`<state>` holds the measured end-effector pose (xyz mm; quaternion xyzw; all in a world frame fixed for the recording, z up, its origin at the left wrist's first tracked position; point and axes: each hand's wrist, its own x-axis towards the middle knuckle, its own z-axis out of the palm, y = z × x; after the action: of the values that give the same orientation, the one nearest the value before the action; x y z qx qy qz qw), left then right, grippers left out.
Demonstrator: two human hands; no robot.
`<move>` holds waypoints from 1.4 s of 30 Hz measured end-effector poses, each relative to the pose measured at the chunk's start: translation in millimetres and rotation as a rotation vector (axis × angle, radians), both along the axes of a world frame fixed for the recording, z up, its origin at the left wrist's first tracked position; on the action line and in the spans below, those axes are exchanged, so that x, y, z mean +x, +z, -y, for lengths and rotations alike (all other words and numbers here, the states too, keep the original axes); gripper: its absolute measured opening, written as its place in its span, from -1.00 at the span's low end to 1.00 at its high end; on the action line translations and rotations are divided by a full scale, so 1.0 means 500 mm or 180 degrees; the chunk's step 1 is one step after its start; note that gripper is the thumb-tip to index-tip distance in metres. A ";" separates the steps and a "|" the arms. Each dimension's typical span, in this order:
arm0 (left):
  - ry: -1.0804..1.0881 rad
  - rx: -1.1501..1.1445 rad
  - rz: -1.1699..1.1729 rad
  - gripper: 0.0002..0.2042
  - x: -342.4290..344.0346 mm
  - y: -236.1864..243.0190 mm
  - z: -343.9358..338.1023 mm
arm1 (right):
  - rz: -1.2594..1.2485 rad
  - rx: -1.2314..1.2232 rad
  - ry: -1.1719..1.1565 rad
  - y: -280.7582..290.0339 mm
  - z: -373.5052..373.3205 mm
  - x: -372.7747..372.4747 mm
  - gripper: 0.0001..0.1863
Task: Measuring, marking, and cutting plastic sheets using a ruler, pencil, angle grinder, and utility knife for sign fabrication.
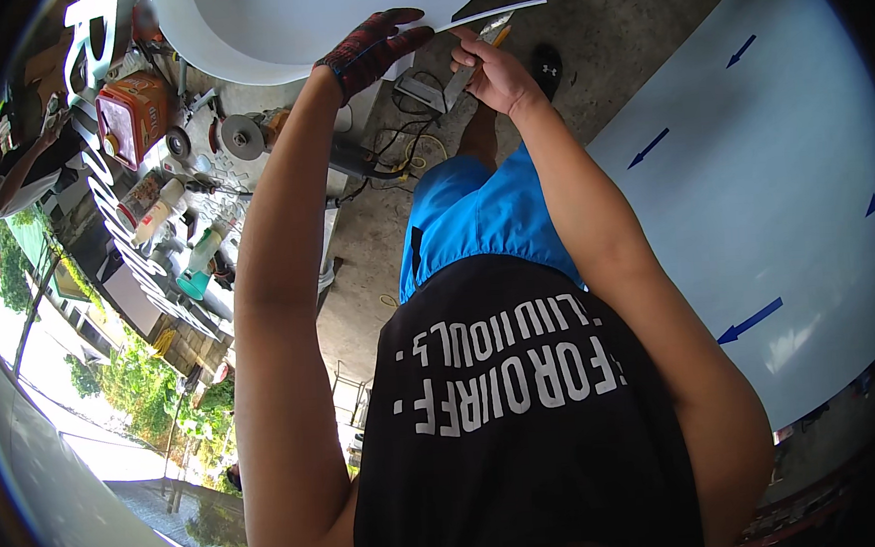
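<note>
My left hand (374, 52), in a dark red and black glove, grips a thin white strip (502, 9) beside the curved rim of a large white round piece (182, 33) at the top. My bare right hand (486, 75) is just below the strip, its fingers closed round a slim silver and yellow tool (495, 31), perhaps a cutter, with one fingertip near the strip.
A cluttered workbench (344, 139) at left holds an angle grinder (244, 135), an orange container (133, 122), bottles and white cut-out lettering (129, 222). Cables (410, 145) hang beside it. Another person (16, 184) is at far left. A large white sheet with blue arrows (734, 205) lies at right.
</note>
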<state>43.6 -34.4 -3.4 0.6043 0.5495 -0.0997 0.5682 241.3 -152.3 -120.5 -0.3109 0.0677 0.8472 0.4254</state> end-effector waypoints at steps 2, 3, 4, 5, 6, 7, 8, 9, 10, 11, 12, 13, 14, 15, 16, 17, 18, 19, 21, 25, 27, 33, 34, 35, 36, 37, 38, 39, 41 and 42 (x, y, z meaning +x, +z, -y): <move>0.0087 -0.0069 0.0037 -0.33 -0.001 -0.002 0.001 | 0.0009 0.0006 -0.0009 -0.003 0.000 0.000 -0.65; 0.0099 -0.0066 0.0029 -0.33 -0.005 -0.006 0.002 | 0.0001 0.0009 0.0002 0.005 -0.002 -0.003 -0.65; 0.0095 -0.0057 0.0043 -0.32 -0.008 -0.010 0.002 | 0.0037 -0.0042 -0.0030 0.013 -0.004 -0.007 -0.64; 0.0092 -0.0048 0.0057 -0.32 -0.012 -0.013 0.004 | 0.0073 -0.0094 -0.0061 0.021 -0.006 -0.010 -0.63; 0.0086 -0.0045 0.0062 -0.32 -0.008 -0.010 0.004 | 0.0078 -0.0091 -0.0067 0.019 -0.005 -0.008 -0.63; 0.0098 -0.0007 0.0039 -0.34 -0.003 -0.007 0.005 | 0.0107 -0.0086 -0.0075 0.018 -0.004 -0.006 -0.62; 0.0110 0.0030 0.0015 -0.36 0.001 -0.005 0.005 | 0.0136 -0.0083 -0.0083 0.016 -0.004 -0.004 -0.62; 0.0112 0.0033 0.0010 -0.36 0.000 -0.004 0.005 | 0.0131 -0.0080 -0.0081 0.018 -0.004 -0.005 -0.62; 0.0119 0.0021 0.0017 -0.36 -0.001 -0.004 0.005 | 0.0120 -0.0060 -0.0070 0.019 -0.004 -0.005 -0.61; 0.0126 0.0009 0.0024 -0.36 -0.002 -0.003 0.005 | 0.0109 -0.0040 -0.0059 0.021 -0.004 -0.006 -0.61; 0.0131 0.0012 0.0018 -0.36 -0.004 -0.005 0.005 | 0.0103 -0.0037 -0.0054 0.023 -0.005 -0.007 -0.61; 0.0129 0.0014 0.0021 -0.37 -0.006 -0.007 0.005 | 0.0098 -0.0048 -0.0044 0.024 -0.005 -0.008 -0.61; 0.0128 0.0016 0.0023 -0.37 -0.009 -0.009 0.006 | 0.0092 -0.0059 -0.0033 0.026 -0.006 -0.010 -0.61; 0.0117 0.0019 0.0029 -0.37 -0.004 -0.005 0.005 | 0.0098 -0.0056 -0.0044 0.015 -0.003 -0.006 -0.61; 0.0119 0.0012 0.0044 -0.37 0.001 -0.002 0.005 | -0.0018 0.0042 -0.0041 0.003 -0.001 0.000 -0.63; 0.0119 0.0004 0.0060 -0.38 0.007 0.002 0.003 | -0.0133 0.0141 -0.0038 -0.008 0.001 0.005 -0.65; 0.0124 0.0008 0.0053 -0.38 0.003 0.000 0.004 | -0.0141 0.0144 -0.0033 -0.008 0.001 0.002 -0.65; 0.0142 0.0016 0.0045 -0.38 0.001 -0.003 0.005 | -0.0152 0.0128 -0.0039 -0.007 0.002 0.000 -0.65; 0.0154 0.0026 0.0039 -0.38 -0.003 -0.006 0.006 | -0.0163 0.0112 -0.0052 -0.007 0.002 -0.001 -0.65; 0.0116 0.0061 0.0048 -0.38 -0.004 -0.010 0.006 | 0.0020 0.0012 -0.0008 0.013 -0.003 -0.005 -0.62; 0.0105 0.0072 -0.0005 -0.38 -0.006 -0.011 0.005 | 0.0165 -0.0088 0.0003 0.023 -0.005 -0.007 -0.60; 0.0133 0.0027 0.0097 -0.39 -0.001 -0.008 0.004 | 0.0026 0.0066 0.0039 -0.009 0.002 0.000 -0.63; 0.0106 0.0036 0.0099 -0.39 -0.002 -0.008 0.004 | -0.0012 0.0078 0.0029 -0.011 0.002 -0.001 -0.63; 0.0077 0.0044 0.0103 -0.40 -0.002 -0.008 0.004 | -0.0050 0.0090 0.0020 -0.014 0.003 -0.002 -0.63; 0.0079 0.0045 0.0100 -0.40 -0.003 -0.009 0.004 | -0.0053 0.0092 0.0021 -0.013 0.003 -0.002 -0.63; 0.0075 0.0059 0.0086 -0.40 -0.003 -0.009 0.005 | -0.0055 0.0084 0.0027 -0.013 0.003 -0.002 -0.64; 0.0071 0.0072 0.0072 -0.40 -0.003 -0.010 0.006 | -0.0057 0.0075 0.0032 -0.012 0.004 -0.002 -0.64; 0.0071 0.0076 0.0071 -0.40 -0.004 -0.010 0.006 | -0.0057 0.0079 0.0031 -0.013 0.003 -0.001 -0.64; 0.0081 0.0088 0.0110 -0.40 -0.006 -0.011 0.006 | -0.0151 0.0134 0.0005 -0.014 0.002 -0.001 -0.65; 0.0082 0.0084 0.0108 -0.40 -0.006 -0.011 0.005 | -0.0154 0.0130 0.0005 -0.016 0.002 -0.002 -0.65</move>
<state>40.5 -37.0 -9.0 0.6063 0.5488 -0.0749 0.5706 240.3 -153.4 -128.4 -0.2817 0.0605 0.8560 0.4293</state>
